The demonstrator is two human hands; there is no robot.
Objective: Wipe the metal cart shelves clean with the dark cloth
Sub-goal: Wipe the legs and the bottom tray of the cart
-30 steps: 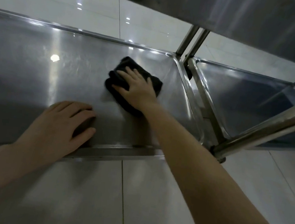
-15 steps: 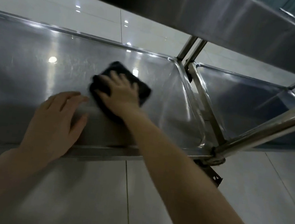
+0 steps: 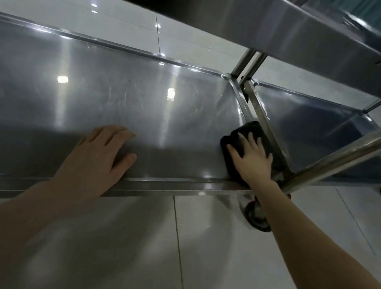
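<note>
The dark cloth (image 3: 252, 137) is located at the near right corner of the lower metal shelf (image 3: 118, 103), pressed flat against the shelf surface just beside the raised right rim. The right hand (image 3: 253, 159) is laid palm down on the cloth with its fingers spread; much of the cloth is covered by the hand, and the near edge of the cloth is hidden under the wrist. The left hand (image 3: 97, 160) is laid flat over the near rim of the shelf, fingers close together and thumb set apart, with nothing held. The left end of the shelf is cut off by the frame edge. A second shelf (image 3: 316, 132) is seen at the right, partly crossed by an upright tube (image 3: 350, 150). The upper shelf (image 3: 292, 32) is seen only from below. A caster wheel (image 3: 256, 213) under the corner is partly hidden behind the right forearm.
</note>
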